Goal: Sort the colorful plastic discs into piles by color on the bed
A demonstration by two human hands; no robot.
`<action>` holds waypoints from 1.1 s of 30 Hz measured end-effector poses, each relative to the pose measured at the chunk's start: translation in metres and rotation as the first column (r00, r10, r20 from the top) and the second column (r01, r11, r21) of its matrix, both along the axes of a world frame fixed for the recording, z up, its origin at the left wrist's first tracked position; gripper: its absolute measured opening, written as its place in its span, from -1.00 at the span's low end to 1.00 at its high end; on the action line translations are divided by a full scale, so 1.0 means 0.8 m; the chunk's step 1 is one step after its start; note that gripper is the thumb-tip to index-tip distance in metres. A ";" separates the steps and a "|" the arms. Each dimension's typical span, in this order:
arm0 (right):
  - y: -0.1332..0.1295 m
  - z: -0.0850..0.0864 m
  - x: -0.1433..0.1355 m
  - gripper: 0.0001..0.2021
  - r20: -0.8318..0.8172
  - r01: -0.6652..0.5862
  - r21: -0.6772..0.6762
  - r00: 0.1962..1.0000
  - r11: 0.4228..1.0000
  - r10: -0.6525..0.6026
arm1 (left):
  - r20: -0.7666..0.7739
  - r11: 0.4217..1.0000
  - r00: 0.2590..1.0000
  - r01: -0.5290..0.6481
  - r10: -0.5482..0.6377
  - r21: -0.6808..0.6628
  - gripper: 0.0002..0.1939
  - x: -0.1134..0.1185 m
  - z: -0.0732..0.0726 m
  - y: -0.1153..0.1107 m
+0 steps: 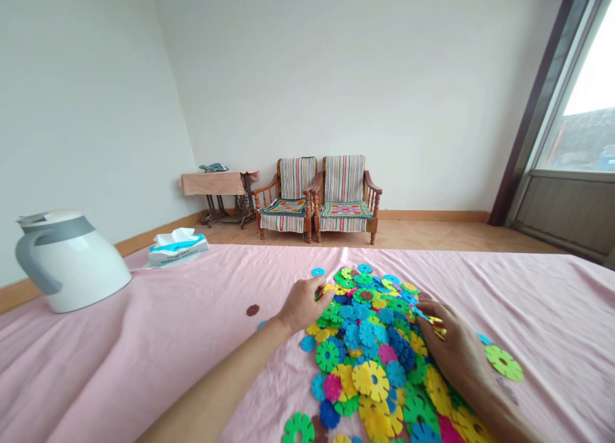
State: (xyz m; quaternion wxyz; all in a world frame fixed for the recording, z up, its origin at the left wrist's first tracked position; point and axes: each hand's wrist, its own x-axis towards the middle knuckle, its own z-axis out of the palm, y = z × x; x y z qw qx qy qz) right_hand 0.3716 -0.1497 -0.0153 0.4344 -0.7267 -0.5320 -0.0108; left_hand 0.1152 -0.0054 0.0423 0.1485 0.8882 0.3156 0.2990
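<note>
A wide heap of plastic snowflake discs (369,382) in blue, green, yellow, pink and brown lies on a pink cloth (192,340). My left hand (303,305) is at the heap's far left edge, its fingers curled beside yellow and green discs. Whatever those fingers hold, if anything, is hidden. On the right side of the heap, my right hand (449,340) has its thumb and fingers closed around a few yellow and blue discs (436,326). A loose lime green disc (503,362) lies just right of that hand.
A white and grey thermos jug (79,260) stands at the left, with a tissue pack (177,247) behind it. One brown disc (252,310) lies apart, left of the heap. Beyond the cloth's far edge are two wooden armchairs (344,186) and a cloth-covered sewing table (214,183).
</note>
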 end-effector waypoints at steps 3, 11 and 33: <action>-0.001 0.005 -0.001 -0.67 0.007 0.011 -0.006 1.000 1.000 -0.011 | 0.059 0.990 0.989 0.138 -0.136 -0.033 -0.64 0.036 0.011 -0.016; -0.017 0.022 0.023 -0.31 0.187 0.058 -0.306 0.982 0.950 0.000 | 0.034 0.983 0.990 0.140 -0.137 -0.116 -0.47 -0.023 -0.007 -0.052; 0.029 0.073 -0.157 -0.37 0.071 -0.510 -0.409 0.809 0.757 0.584 | -0.052 0.998 0.998 0.042 -0.044 -0.036 0.14 -0.089 -0.059 -0.078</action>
